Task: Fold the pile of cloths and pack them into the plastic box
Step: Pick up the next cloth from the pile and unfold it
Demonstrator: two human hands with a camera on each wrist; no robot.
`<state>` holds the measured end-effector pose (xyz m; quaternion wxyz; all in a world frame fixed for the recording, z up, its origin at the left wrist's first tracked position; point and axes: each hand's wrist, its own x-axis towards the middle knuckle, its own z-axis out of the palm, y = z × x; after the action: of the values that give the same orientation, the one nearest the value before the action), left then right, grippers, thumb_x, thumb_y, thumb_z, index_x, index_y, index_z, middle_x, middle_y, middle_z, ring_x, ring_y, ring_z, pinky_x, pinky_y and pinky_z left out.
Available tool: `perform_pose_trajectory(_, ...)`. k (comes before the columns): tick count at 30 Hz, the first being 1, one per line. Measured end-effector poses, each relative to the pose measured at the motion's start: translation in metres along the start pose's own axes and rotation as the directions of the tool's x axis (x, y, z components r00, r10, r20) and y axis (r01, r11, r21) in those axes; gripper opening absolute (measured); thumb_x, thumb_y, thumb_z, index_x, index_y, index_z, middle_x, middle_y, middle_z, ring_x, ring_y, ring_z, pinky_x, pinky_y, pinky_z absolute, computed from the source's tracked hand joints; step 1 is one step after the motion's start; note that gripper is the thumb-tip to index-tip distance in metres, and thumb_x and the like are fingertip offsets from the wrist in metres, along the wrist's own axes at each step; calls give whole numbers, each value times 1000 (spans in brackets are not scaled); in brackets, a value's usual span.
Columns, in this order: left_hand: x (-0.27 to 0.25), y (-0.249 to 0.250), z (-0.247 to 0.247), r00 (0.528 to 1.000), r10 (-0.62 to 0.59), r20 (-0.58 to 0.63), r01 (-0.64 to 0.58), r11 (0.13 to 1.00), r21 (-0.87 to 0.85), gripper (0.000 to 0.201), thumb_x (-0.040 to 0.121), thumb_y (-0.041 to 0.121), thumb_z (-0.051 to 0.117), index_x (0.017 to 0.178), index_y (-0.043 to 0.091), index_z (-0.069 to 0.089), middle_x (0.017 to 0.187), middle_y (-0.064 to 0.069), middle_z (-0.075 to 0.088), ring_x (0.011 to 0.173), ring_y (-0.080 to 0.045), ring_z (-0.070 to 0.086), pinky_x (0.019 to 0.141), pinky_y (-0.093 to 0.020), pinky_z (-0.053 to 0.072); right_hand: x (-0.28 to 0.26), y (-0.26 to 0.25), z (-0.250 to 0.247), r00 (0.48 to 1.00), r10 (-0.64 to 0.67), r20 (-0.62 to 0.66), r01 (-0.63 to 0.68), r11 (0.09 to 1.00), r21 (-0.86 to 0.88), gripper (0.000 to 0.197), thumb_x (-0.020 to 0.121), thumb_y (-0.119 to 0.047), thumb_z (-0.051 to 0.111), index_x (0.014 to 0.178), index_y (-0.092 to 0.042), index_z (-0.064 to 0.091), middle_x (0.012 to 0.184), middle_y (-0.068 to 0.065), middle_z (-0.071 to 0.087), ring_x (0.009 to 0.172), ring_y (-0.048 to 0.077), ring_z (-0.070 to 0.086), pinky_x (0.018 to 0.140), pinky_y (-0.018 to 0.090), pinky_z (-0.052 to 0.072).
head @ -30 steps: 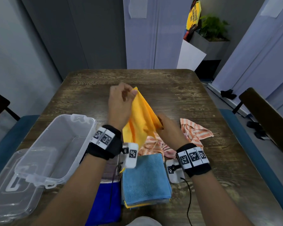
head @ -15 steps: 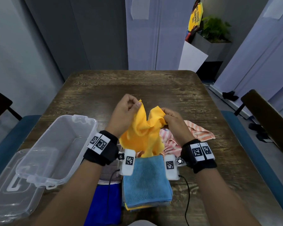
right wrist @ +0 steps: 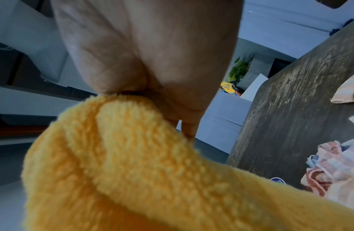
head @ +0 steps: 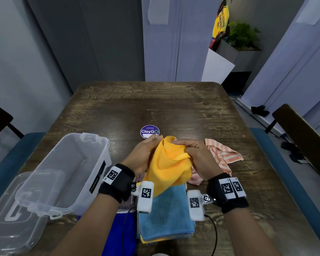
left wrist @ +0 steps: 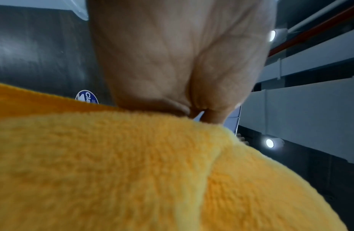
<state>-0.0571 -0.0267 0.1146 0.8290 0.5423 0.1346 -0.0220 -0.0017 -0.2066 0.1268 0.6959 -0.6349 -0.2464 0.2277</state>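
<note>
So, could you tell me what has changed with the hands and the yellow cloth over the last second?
The left hand came down level with the right hand and the two drew together, so the yellow cloth, which hung stretched between them, now bunches in a fold. Both hands kept their pinch on it. The blue folded stack, the striped cloth and the plastic box stayed put.

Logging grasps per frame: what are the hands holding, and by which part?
Both hold the yellow cloth: the left hand pinches its upper edge, the right hand grips a bunched part of that edge close by.
</note>
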Motion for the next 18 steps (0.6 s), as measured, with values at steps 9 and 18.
perform_pose_trajectory(9,-3,3,11,986,56,154,-89,972,215,17,104,28,48,108,12,49,90,-10,56,75,-15,53,68,-28,48,3,9,-11,999,45,12,-44,994,-96,34,84,6,44,91,-6,75,85,8,71,76,19,59,69,27,47)
perform_pose_trajectory(18,4,-7,6,974,226,33,-225,933,282,13,98,24,60,100,12,54,122,-16,67,111,-24,65,96,-44,52,3,14,-6,999,44,-15,-46,976,-214,16,98,-15,63,112,-17,71,98,23,72,87,38,70,82,49,56)
